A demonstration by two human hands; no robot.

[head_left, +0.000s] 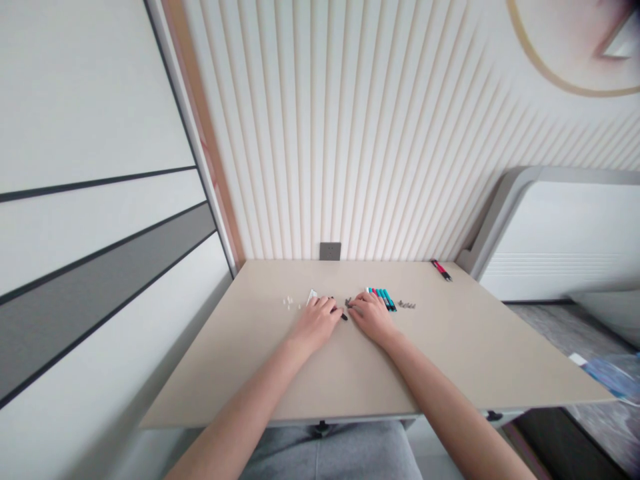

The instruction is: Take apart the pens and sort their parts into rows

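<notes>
My left hand (316, 323) rests over the middle of the table, fingers bent around a slim black pen-like piece (344, 317) that sticks out at the fingertips. Just beyond those fingers lie thin white sticks (313, 293). My right hand (373, 319) is close beside it, its fingers curled together at a few small dark grey pieces (349, 301). What its fingertips pinch, if anything, is too small to make out. Against the right hand's far side is a row of teal pens (385, 299), with a red one and a white one among them.
Small white bits (289, 302) are scattered on the left, and a line of small dark pieces (407, 305) on the right. Red-and-black pens (441, 270) lie near the back right of the beige table (240, 373). A ribbed wall with a socket (330, 251) stands behind.
</notes>
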